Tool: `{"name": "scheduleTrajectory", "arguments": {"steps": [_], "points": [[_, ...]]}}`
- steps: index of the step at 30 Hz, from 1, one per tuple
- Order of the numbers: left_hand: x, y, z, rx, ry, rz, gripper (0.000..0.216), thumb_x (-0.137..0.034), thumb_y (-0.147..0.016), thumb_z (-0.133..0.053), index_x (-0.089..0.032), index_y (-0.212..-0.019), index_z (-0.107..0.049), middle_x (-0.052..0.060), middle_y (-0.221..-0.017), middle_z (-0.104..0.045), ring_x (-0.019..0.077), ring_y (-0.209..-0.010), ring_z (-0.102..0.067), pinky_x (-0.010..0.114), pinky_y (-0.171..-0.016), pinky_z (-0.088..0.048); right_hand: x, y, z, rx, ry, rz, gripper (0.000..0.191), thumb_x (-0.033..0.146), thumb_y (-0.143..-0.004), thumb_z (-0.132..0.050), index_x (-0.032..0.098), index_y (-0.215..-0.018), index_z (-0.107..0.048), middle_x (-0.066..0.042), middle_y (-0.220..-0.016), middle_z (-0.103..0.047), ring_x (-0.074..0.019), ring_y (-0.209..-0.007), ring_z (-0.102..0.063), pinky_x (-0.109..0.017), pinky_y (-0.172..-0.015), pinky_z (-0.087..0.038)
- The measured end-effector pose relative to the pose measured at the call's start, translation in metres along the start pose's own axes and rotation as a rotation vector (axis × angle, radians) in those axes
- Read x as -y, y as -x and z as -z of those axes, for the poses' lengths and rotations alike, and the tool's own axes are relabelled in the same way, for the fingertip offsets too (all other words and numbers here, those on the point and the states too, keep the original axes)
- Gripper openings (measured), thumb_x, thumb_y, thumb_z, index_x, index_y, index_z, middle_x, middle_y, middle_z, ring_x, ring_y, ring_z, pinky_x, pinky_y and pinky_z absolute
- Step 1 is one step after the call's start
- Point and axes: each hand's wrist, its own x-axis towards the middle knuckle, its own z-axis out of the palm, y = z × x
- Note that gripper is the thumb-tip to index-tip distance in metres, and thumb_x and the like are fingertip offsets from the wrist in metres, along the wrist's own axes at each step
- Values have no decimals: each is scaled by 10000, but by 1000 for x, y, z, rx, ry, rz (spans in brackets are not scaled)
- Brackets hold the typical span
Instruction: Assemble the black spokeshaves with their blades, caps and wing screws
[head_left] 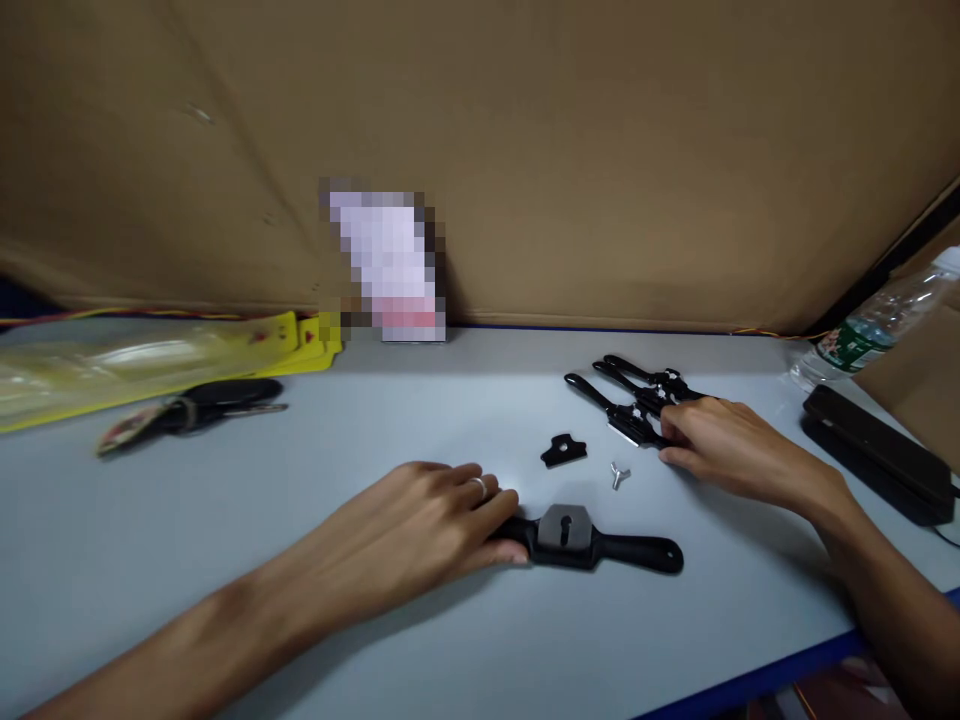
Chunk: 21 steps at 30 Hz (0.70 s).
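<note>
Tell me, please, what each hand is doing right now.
Left hand: closed on the near spokeshave.
Right hand: on the far spokeshaves; grip cannot be told.

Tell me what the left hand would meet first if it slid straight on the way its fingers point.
The left hand points right, fingertips resting on the left end of the black spokeshave. Sliding on, it would likely meet that tool's grey blade plate first.

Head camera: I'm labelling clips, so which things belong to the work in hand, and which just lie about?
In hand: left hand on black spokeshave; right hand on spokeshave pile; loose cap plate, wing screw.
Lying about: keys, yellow packets, water bottle, black case.
</note>
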Motion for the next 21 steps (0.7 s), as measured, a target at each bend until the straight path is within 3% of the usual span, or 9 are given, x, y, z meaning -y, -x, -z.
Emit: {"name": "scheduleTrajectory", "arguments": {"steps": [4, 6, 8, 10, 16, 21], "points": [[5, -3, 5, -62, 3, 68, 477, -526, -1063, -372, -188, -821, -607, 45, -768, -615, 214, -708, -563, 334, -597, -400, 6, -8, -6, -31, -128, 90, 49, 141, -871, -630, 190, -871, -634, -49, -876, -688, -206, -800, -619, -329, -671, -416], [5, -5, 3, -133, 54, 175, 396, -457, -1075, -372, -172, -1020, -641, 81, -946, -644, 229, -848, -580, 341, -691, -460, 13, -12, -9, -36, -186, 149, 64, 133, -902, -611, 184, -921, -645, -50, -945, -689, -194, -833, -624, -327, -713, -435], [4, -6, -1, -185, 93, 286, 354, -386, -1079, -374, -165, -1269, -575, 116, -1150, -625, 251, -1017, -570, 373, -817, -489, 21, -14, -12, -46, -210, 186, 92, 139, -928, -596, 187, -968, -664, -50, -1002, -682, -187, -841, -629, -321, -713, -436], [3, -7, -4, -170, 109, 349, 376, -388, -1068, -412, -175, -1355, -526, 125, -1220, -605, 274, -1086, -548, 415, -881, -486, 31, -14, -15, -54, -235, 213, 124, 152, -944, -588, 204, -997, -687, -41, -1012, -677, -185, -832, -634, -317, -697, -436], [-5, -10, -2, 68, 160, 312, 323, -388, -1073, -399, -173, -1058, -639, 54, -916, -631, 209, -765, -591, 344, -673, -475, 61, -13, -21, -322, -287, 247, 187, 198, -999, -524, 163, -1036, -704, -75, -974, -676, -221, -887, -614, -372, -771, -490], [-15, -13, 1, 76, 117, 258, 305, -322, -1077, -391, -172, -929, -611, 19, -812, -634, 154, -667, -598, 278, -588, -421, 76, -16, -30, -382, -251, 419, 246, 97, -966, -497, 149, -1027, -729, -113, -1016, -673, -241, -948, -566, -400, -804, -509]]}}
